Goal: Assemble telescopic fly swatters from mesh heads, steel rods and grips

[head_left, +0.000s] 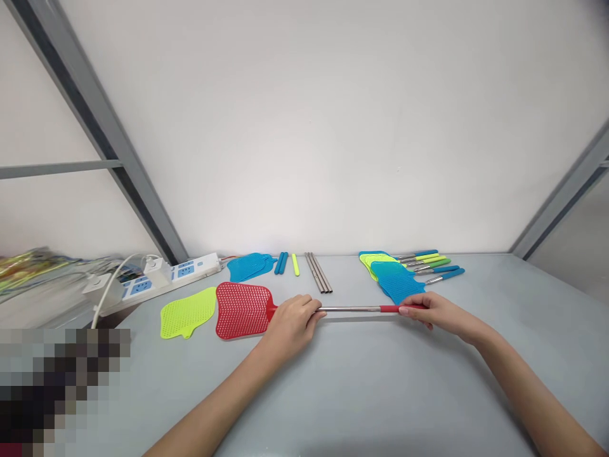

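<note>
Across the table [361, 387], the red swatter [242, 311] lies crosswise in front of me, its long axis running left to right, with the mesh head out on my left and apparently flat on the surface. My left hand [290, 327] is the nearer one to that head: it's closed around the steel shaft [352, 309] right at the neck, curled tight like a fist. My right hand [431, 314] is well along at the far end, fingers pressed onto the red grip [392, 308]. I can't make out that thumb, so how fully this hand closes around the grip I can't tell. Both arms come in from the near edge and angle toward each other, with the shaft bridging the gap between my hands.

Just left of the red swatter sits a lime head [188, 312], and beyond it lies a blue head [250, 266]. Past the shaft, behind the swatter's middle, are a pair of blue sticks [280, 262], a single yellow stick [295, 264] and a bundle of steel rods [318, 273]. Further right of the swatter, beyond my right hand, there's a stack of blue and lime heads [392, 276] beside a fan of colour-tipped handles [428, 265]. Behind the swatter's head, off to the left, runs a white power strip [176, 276].
</note>
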Demonstrator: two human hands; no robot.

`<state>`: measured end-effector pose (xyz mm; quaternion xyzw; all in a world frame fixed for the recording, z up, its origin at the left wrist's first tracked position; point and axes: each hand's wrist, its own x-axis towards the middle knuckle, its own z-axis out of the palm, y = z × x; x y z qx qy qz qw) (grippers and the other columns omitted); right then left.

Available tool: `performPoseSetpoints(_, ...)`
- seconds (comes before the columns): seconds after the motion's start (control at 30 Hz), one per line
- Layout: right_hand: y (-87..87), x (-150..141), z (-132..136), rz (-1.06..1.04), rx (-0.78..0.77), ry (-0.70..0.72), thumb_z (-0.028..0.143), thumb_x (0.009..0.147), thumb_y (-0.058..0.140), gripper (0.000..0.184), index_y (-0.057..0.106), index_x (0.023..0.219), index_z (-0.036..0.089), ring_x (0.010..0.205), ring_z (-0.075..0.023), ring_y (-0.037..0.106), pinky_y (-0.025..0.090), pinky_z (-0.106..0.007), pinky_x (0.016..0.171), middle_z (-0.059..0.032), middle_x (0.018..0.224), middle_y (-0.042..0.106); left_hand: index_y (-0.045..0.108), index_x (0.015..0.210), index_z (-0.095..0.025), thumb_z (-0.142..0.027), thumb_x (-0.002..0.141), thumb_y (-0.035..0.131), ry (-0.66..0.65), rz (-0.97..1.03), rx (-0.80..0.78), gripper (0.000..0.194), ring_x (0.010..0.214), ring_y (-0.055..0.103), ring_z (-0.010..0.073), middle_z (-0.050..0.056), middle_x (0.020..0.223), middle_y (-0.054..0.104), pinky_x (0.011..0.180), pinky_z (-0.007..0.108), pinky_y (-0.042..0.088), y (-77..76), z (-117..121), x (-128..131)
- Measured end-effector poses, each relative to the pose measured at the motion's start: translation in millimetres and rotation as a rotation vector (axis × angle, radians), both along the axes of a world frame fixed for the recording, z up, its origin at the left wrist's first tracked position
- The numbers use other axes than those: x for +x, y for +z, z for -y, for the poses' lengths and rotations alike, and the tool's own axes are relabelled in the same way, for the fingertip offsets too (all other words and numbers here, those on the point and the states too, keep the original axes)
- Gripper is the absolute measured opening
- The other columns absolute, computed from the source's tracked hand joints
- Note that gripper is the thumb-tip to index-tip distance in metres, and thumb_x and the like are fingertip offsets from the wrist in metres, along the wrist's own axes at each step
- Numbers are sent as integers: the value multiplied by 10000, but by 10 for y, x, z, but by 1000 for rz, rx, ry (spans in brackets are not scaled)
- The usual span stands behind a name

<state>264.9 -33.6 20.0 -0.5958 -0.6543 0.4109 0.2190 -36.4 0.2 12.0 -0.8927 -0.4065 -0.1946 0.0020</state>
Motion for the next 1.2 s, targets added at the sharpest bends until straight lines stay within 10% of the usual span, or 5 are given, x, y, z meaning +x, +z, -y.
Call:
performPoseSetpoints(0.37,-61,18,-44,-22,128,-209,543,701,504,380,589,789,184,659,-161,442,339,-246,560,-19,713,515,539,796,-182,-275,871,338,-24,4,-42,233,676,500,129,6,710,529,566,226,347,1,26,21)
performPoseSetpoints(0.6,-155,138,-135,-73,316,-534,456,695,508,286,505,791,187,516,-128,365,327,-245,484,48,521,312,541,792,-188,-273,866,347,-25,27,-97,224,678,507,127,5,707,532,557,222,346,7,41,29)
performPoseSetpoints(1.2,-208,-104,-118,-36,195,-250,308,684,481,305,643,901,167,477,-110,339,264,-234,469,45,490,369,564,830,-195,-274,858,356,-105,-15,-192,224,714,530,137,18,746,559,592,220,370,-25,121,81)
